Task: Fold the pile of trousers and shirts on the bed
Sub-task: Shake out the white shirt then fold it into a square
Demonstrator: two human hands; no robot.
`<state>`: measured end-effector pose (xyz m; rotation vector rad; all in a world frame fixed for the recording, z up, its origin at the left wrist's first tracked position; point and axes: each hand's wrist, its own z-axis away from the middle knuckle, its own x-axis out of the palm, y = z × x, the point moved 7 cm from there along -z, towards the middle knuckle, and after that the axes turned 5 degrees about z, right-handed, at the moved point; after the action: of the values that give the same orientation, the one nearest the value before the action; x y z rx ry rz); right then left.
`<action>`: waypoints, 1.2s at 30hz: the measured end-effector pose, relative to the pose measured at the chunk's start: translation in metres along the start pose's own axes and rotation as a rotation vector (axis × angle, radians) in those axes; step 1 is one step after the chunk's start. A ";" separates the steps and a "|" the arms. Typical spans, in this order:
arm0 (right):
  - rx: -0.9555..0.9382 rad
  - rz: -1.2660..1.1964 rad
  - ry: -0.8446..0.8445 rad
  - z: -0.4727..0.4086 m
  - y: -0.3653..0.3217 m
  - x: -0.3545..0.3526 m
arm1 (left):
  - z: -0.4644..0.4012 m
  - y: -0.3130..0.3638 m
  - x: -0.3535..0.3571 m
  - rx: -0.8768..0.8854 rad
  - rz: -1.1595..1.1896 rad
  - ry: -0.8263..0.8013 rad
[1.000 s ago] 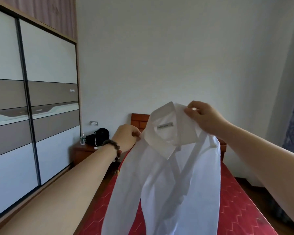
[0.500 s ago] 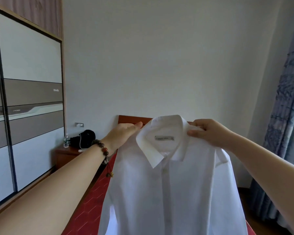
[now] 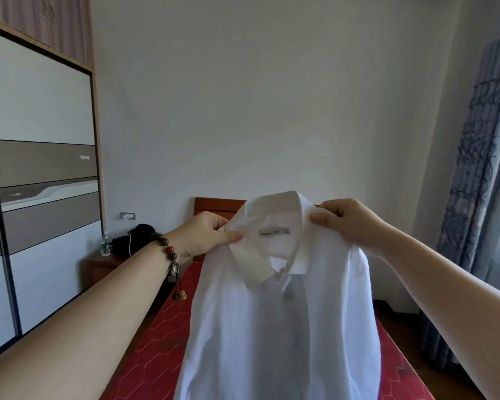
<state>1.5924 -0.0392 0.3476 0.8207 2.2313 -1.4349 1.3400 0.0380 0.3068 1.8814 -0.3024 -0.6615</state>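
A white collared shirt (image 3: 280,327) hangs in the air in front of me, its front and label facing me. My left hand (image 3: 202,235) pinches the left side of the collar between thumb and fingers. My right hand (image 3: 347,223) grips the right side of the collar at the shoulder. The shirt's lower part runs out of the bottom of the view. Below it lies the bed (image 3: 147,353) with a red patterned cover. No pile of other clothes is visible.
A sliding-door wardrobe (image 3: 38,180) runs along the left wall. A wooden bedside table (image 3: 98,267) holds a water bottle (image 3: 105,244) and a black bag (image 3: 133,238). The wooden headboard (image 3: 217,204) stands against the far wall. A blue-grey curtain (image 3: 479,168) hangs at the right.
The twisted shirt has been turned and spread so its front faces me squarely. My left hand went from touching the collar with straight fingers to pinching it; both hands now hold it level.
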 end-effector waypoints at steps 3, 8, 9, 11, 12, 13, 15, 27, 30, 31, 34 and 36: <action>-0.024 0.001 0.016 0.001 -0.002 0.002 | 0.001 0.003 0.005 0.046 0.362 0.023; 0.021 -0.074 -0.024 0.007 -0.004 0.015 | 0.002 0.011 0.010 0.104 0.310 0.087; 0.036 -0.105 -0.059 0.009 -0.005 0.016 | 0.003 0.017 0.006 0.141 0.197 0.123; 0.075 -0.179 -0.170 0.013 -0.003 0.019 | 0.003 0.024 -0.007 0.210 0.159 0.155; 0.085 -0.202 -0.217 0.014 -0.002 0.020 | 0.004 0.026 -0.013 0.206 0.215 0.130; 0.082 -0.202 -0.233 0.014 -0.003 0.019 | 0.006 0.027 -0.015 0.188 0.250 0.078; 0.041 -0.135 -0.167 0.013 -0.004 0.012 | 0.008 0.022 -0.013 0.126 0.146 -0.014; 0.037 0.351 0.020 -0.004 0.001 0.010 | 0.009 0.013 -0.025 0.106 -0.246 0.116; 0.061 0.330 0.146 -0.008 0.007 0.011 | 0.003 0.008 -0.028 0.106 -0.325 0.270; 0.054 0.335 0.204 -0.008 0.004 0.011 | 0.002 0.011 -0.027 0.135 -0.324 0.325; 0.034 0.591 0.391 -0.002 -0.012 0.018 | 0.001 0.020 -0.014 0.219 -0.350 0.467; 0.005 0.697 0.478 0.003 -0.024 0.033 | -0.001 0.025 0.000 0.250 -0.356 0.522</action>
<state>1.5521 -0.0407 0.3437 1.8664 1.9019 -0.9646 1.3429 0.0286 0.3295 2.2940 0.3070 -0.3483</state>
